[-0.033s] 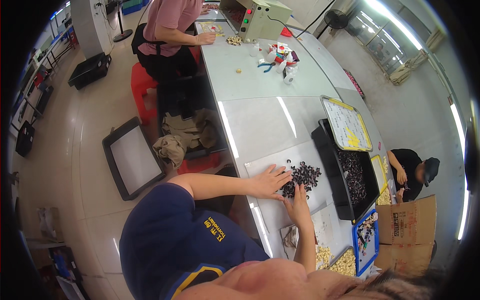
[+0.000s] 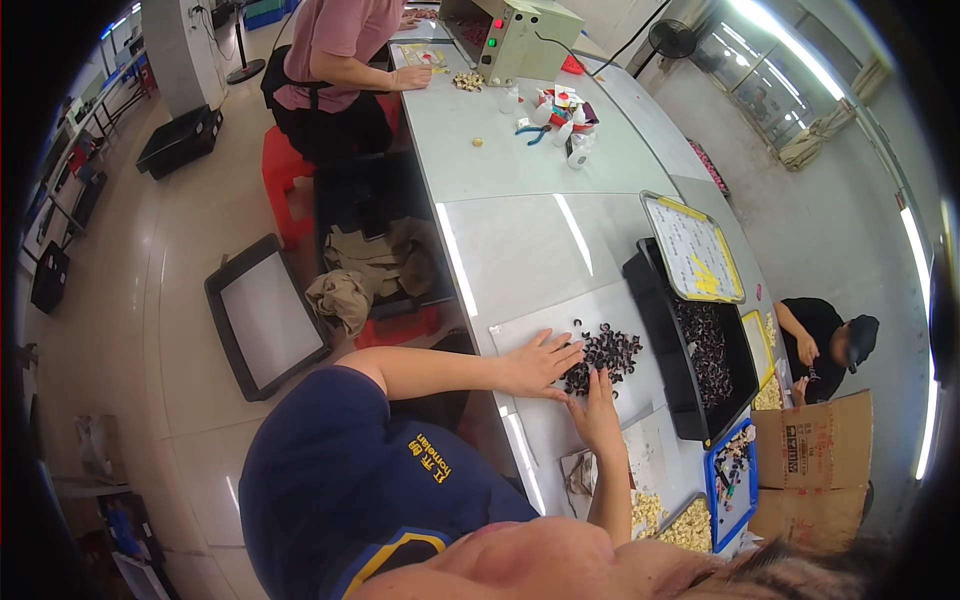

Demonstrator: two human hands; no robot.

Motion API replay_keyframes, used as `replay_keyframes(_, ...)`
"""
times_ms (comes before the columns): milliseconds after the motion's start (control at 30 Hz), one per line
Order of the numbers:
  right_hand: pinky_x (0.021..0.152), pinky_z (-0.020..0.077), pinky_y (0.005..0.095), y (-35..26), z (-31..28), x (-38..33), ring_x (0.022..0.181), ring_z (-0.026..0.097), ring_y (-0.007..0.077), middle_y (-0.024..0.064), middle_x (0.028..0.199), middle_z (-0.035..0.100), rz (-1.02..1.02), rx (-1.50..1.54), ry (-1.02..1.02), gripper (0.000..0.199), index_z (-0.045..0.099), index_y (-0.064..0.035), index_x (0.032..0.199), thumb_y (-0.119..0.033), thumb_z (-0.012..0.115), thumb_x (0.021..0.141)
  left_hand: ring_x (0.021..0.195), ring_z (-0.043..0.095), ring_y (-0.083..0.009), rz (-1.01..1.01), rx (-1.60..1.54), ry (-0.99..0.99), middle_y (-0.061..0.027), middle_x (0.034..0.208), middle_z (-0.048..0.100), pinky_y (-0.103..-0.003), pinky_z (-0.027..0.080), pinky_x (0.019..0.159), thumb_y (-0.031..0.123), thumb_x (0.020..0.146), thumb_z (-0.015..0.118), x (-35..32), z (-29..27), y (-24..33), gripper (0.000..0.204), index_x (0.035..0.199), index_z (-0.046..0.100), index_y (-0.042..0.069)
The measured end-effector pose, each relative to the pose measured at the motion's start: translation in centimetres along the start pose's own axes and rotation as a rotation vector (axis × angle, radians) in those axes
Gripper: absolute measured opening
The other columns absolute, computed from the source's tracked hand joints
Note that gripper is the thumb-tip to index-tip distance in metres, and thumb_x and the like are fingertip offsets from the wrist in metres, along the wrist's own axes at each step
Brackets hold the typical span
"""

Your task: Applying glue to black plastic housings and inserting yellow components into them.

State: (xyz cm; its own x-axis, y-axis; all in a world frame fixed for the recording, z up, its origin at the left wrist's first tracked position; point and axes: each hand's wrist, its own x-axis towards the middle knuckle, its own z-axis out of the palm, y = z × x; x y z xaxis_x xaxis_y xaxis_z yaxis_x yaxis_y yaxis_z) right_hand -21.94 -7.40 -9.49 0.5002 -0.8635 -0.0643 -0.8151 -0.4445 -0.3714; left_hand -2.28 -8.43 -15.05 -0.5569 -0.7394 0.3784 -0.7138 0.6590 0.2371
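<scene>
A loose pile of small dark curved pieces (image 2: 612, 350) lies on a pale sheet (image 2: 530, 325) on the table. My left hand (image 2: 535, 366) rests flat at the near-left side of the pile, fingers spread, the fingertips touching the closest pieces. Below it, my right hand (image 2: 597, 408) reaches up with its fingers stretched out against the pile's lower edge. Neither hand shows anything held, though the right palm is partly hidden. Just right of the pile stands a long black bin (image 2: 712, 425) filled with many similar dark pieces (image 2: 703, 350).
A yellow-rimmed tray (image 2: 690, 240) lies over the bin's far end. Nearer are a blue tray (image 2: 712, 490) of mixed small parts and gold-coloured pieces (image 2: 688, 525). Bottles (image 2: 577, 155) and pliers (image 2: 537, 132) sit farther off. Co-workers (image 2: 335, 70) sit beyond; a cardboard box (image 2: 815, 450) stands right.
</scene>
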Motion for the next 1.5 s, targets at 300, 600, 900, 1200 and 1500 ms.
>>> replay_keyframes(300,0.107,0.0253,0.039,-0.2,-0.3,-0.6,0.131,0.024,0.0417,0.0314,0.141,0.021,0.069,-0.003,-0.041,0.067,0.025,0.0095,0.134,-0.023,0.058,0.085,0.13,0.028,-0.0353,-0.006,-0.01,-0.021,-0.0196,0.141,0.029,-0.053,0.022,0.103,0.059,0.086,0.038,0.0,-0.1,0.0,0.079,0.133,0.031,-0.004)
replay_keyframes(600,0.106,0.0266,0.0395,0.7,-0.1,-0.9,0.13,0.026,0.0422,0.0334,0.139,0.022,0.066,-0.072,0.017,0.065,0.028,0.0126,0.131,-0.02,0.058,0.084,0.131,0.026,-0.0356,-0.024,0.0,-0.035,-0.0204,0.142,0.027,-0.053,0.022,0.103,0.06,0.086,0.037,0.1,-0.1,0.1,0.08,0.134,0.03,-0.004)
replay_keyframes(900,0.1,0.0232,0.0585,0.2,1.0,-1.4,0.127,0.036,0.0327,0.0217,0.137,0.035,0.134,-0.24,0.022,0.062,0.034,0.0019,0.132,-0.026,0.058,0.082,0.133,0.024,-0.0338,-0.097,-0.02,-0.139,-0.0204,0.143,0.026,-0.053,0.023,0.102,0.053,0.082,0.05,1.0,-0.3,0.5,0.078,0.133,0.033,-0.004)
replay_keyframes(1200,0.105,0.0202,0.0523,-1.5,-1.1,-5.4,0.127,0.036,0.0339,0.0179,0.136,0.04,0.106,-0.067,0.242,0.049,0.039,-0.0047,0.131,-0.021,0.053,0.088,0.133,0.026,-0.0289,0.062,-0.035,-0.022,-0.0146,0.145,0.026,-0.056,0.02,0.102,0.052,0.084,0.048,6.0,1.1,0.2,0.072,0.135,0.034,0.003)
replay_keyframes(1500,0.105,0.0205,0.0514,-2.2,-1.7,-11.4,0.126,0.038,0.0327,0.0153,0.132,0.045,0.211,0.078,0.324,0.043,0.046,-0.0077,0.127,-0.017,0.056,0.086,0.134,0.022,-0.0294,0.047,0.095,-0.183,-0.0102,0.147,0.023,-0.06,0.016,0.102,0.061,0.085,0.04,10.3,2.5,0.7,0.075,0.138,0.032,0.009)
